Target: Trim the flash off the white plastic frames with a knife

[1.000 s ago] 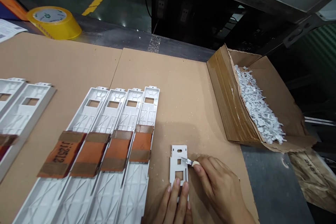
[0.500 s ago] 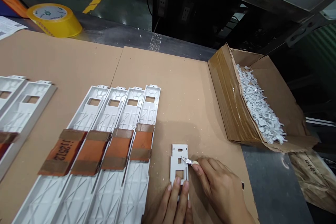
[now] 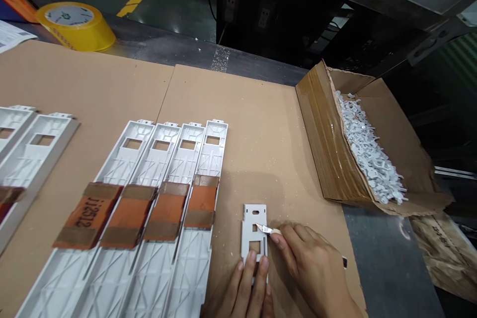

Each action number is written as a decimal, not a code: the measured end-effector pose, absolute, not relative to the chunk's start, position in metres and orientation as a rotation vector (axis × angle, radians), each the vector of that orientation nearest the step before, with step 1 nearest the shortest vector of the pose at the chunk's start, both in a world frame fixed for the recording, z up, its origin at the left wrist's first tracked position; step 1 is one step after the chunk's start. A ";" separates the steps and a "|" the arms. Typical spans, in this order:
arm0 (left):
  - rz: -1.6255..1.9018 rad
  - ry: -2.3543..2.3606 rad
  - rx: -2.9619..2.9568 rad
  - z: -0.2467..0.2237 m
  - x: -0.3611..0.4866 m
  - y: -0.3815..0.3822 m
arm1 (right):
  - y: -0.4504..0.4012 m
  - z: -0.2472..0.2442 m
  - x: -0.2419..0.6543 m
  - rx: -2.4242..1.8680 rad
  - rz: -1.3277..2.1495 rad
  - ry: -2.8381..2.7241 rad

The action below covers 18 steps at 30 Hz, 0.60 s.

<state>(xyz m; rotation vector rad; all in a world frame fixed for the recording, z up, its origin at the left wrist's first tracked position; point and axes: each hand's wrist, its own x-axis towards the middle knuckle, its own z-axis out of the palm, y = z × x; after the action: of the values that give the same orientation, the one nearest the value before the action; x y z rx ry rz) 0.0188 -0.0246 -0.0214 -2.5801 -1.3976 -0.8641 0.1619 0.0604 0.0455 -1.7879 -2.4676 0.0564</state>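
A small white plastic plate with cut-out windows [image 3: 245, 238] lies flat on the cardboard. The fingers of my left hand [image 3: 248, 288] rest stretched out over its near end, pressing it down and hiding that part. Closed in a pen-like grip, my right hand [image 3: 315, 268] holds a craft knife [image 3: 266, 229]. The knife's pointed blade reaches leftward over the plate, its tip at the small square window. Left of my hands, several long white plastic panels [image 3: 179, 268] lie side by side, each with an orange-and-brown pad [image 3: 201, 201] across it.
An open cardboard box [image 3: 316, 134] of small white plastic pieces [image 3: 368, 149] stands at the right. More panels [image 3: 55, 144] lie at far left. A yellow tape roll [image 3: 89, 35] sits by the back edge. Cardboard sheeting [image 3: 253, 109] covers the dark table [image 3: 391, 258].
The knife blade has turned slightly in my right hand, its tip staying near the same small window. My left hand and the plate have hardly moved.
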 end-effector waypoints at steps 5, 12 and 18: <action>-0.876 -1.366 -2.577 -0.018 0.018 -0.020 | 0.061 0.045 0.163 -1.800 0.089 -2.486; -0.860 -1.394 -2.574 -0.022 0.018 -0.024 | 0.064 0.046 0.163 -1.797 0.059 -2.496; -1.029 -1.390 -2.446 -0.028 0.025 -0.020 | 0.063 0.047 0.161 -1.801 -0.084 -2.565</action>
<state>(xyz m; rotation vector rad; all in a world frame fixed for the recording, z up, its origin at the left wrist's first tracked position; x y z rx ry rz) 0.0247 -0.0201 -0.0281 -2.4457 -1.3902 -1.0290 0.1612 0.0632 0.0471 -1.8006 -2.5647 -0.0842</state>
